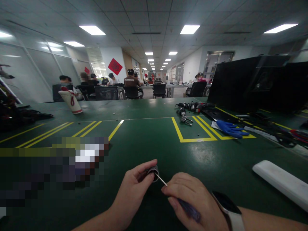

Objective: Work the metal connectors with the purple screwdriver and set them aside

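Note:
My left hand (134, 189) pinches a small dark cylindrical part (156, 168) between thumb and fingers, its round open end turned toward the right. In my right hand (192, 195) is a screwdriver (189, 210) with a dark bluish handle and a thin metal shaft. The shaft points up and left, and its tip reaches into the mouth of the cylinder; the tip itself is hidden. Both hands are held over the near middle of the green table (144, 134). A watch sits on my right wrist.
Robotic gripper-like parts (185, 117) lie at the back right beside a blue glove (231, 128). A white elongated case (281, 181) is at right, large black boxes (255, 83) behind. A paper cup (71, 101) stands back left. Yellow tape marks the table; people sit beyond.

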Action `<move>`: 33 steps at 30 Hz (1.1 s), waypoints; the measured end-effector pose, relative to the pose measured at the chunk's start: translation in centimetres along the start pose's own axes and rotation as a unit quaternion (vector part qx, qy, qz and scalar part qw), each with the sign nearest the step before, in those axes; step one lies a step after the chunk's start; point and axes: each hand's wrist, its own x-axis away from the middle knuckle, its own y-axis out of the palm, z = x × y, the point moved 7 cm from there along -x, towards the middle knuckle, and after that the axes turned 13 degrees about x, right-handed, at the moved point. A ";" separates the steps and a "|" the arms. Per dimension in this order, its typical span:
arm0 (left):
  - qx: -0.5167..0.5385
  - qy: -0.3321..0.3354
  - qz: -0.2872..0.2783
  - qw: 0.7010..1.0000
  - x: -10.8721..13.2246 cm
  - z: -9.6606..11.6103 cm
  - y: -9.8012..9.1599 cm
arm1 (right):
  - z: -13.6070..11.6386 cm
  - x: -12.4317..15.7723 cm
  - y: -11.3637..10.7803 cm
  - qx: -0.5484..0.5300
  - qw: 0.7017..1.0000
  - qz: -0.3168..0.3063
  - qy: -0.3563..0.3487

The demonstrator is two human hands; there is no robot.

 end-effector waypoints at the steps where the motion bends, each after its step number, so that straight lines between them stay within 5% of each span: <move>1: 0.001 0.000 -0.001 1.000 0.0 0.0 0.0 | -0.1 0.1 0.0 0.004 1.000 0.005 -0.003; 33: -0.063 0.056 -0.025 0.996 0.1 0.6 0.2 | -0.9 0.2 0.8 0.066 0.996 0.013 -0.063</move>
